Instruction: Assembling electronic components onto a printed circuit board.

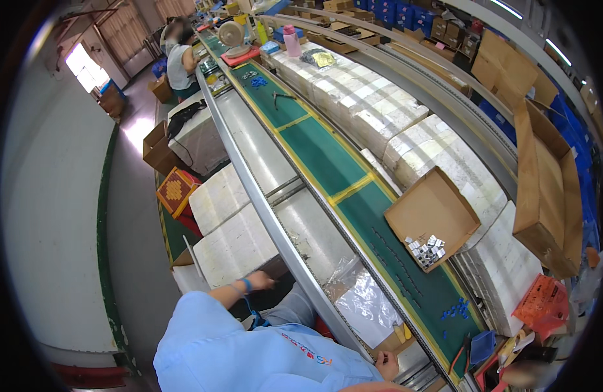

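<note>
My left hand (261, 281) is closed in a loose fist beside the metal rail, over my lap. Nothing shows in it. A blue wrist strap (246, 285) circles that wrist, and its coiled cord (252, 312) hangs down. Low in the view, my right hand (386, 366) has its fingers curled near the bench edge, below a clear plastic bag (363, 297); no object shows in it. On the green conveyor belt (317, 153) lie rows of small dark parts (399, 268) and a scatter of blue parts (455, 308). Red-handled pliers (459, 356) lie at its near end.
An open cardboard box (428, 209) with small silvery parts (427, 250) overhangs the belt's right side. White foam blocks (438, 147) line that side. The metal rail (249, 189) runs between me and the belt. Farther up, a person (182, 65) sits near a fan (231, 36).
</note>
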{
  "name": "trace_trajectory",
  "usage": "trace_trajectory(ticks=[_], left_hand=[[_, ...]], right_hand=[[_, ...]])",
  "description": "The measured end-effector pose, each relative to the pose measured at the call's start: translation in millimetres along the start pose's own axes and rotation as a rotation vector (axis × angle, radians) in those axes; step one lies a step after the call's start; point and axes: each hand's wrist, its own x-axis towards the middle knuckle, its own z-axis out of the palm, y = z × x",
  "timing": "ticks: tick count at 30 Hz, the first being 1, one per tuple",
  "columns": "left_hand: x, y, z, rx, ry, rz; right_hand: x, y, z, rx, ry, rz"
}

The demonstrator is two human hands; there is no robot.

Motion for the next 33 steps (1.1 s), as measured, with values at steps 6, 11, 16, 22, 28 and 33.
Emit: trace_trajectory(ticks=[6,11,16,22,28,33], left_hand=[[-88.0,-179.0,-10.4,0.395,0.327,-0.528],[-74.2,-148.0,-47.3,0.466,0.355,-0.423],[-114.7,-152.1,-5.9,0.415,0.375,-0.427],[-291.9,-189.9,163.5,0.255,0.336,-0.602],[-353.6,-174.1,227.1,0.042,0.423,-0.634],[-401.2,-189.5,308.9,-0.197,0.406,-0.68]], right_hand=[[-7.8,-2.6,-2.0,-0.005,-0.015,0.091],[-11.2,-13.7,-10.9,0.023,0.015,0.123],[-6.6,-17.8,-21.4,0.062,-0.01,0.113],[-1.9,-17.6,-33.5,0.194,-0.025,0.064],[-5.2,-9.4,-18.5,0.144,-0.085,-0.006],[-9.3,-13.6,-10.3,-0.027,-0.145,-0.015]])
